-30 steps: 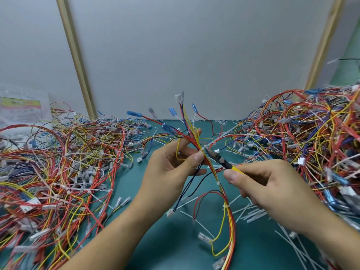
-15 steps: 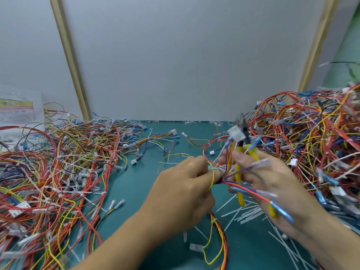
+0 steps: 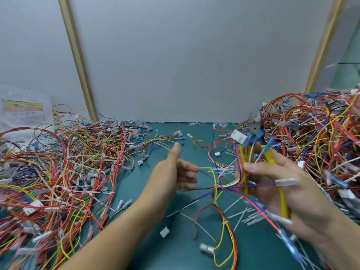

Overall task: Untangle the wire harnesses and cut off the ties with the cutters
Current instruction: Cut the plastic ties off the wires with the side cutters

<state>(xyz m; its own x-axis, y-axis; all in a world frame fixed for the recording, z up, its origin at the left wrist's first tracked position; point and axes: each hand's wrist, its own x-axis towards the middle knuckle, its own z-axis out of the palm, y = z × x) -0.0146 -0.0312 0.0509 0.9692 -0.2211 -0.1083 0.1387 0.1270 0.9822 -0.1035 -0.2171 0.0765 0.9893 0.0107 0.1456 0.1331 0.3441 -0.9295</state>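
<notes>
Obs.: The wire harness (image 3: 224,187) in work is held up above the bench (image 3: 194,133), right of its middle and toward the near edge. Its strands fan out from one crossing point. A loop hangs down to the surface, and what looks like a white tie (image 3: 224,223) is on that loop.

The right hand (image 3: 288,193) has its fingers wrapped round the yellow handles of the cutters (image 3: 269,154), with the harness's upper strands trapped in the same grasp. The cutter head (image 3: 255,127) points up and away, beside a white connector (image 3: 238,137). We judge the tool is parked there so the hand can steady the bundle without setting it down.

The left hand (image 3: 171,172) has its thumb raised and its fingers loosely curled. A yellow and a black strand run to the fingertips. We cannot tell whether they are pinched or only touched. We read the pose as drawing strands sideways to open the tangle.

Short white tie offcuts (image 3: 251,217) lie under the right hand. One harness heap (image 3: 68,162) runs along the left edge. A taller heap (image 3: 321,133) sits at the far right corner; which is finished stock we cannot say. A labelled plastic bag (image 3: 23,112) sits at the far left corner.
</notes>
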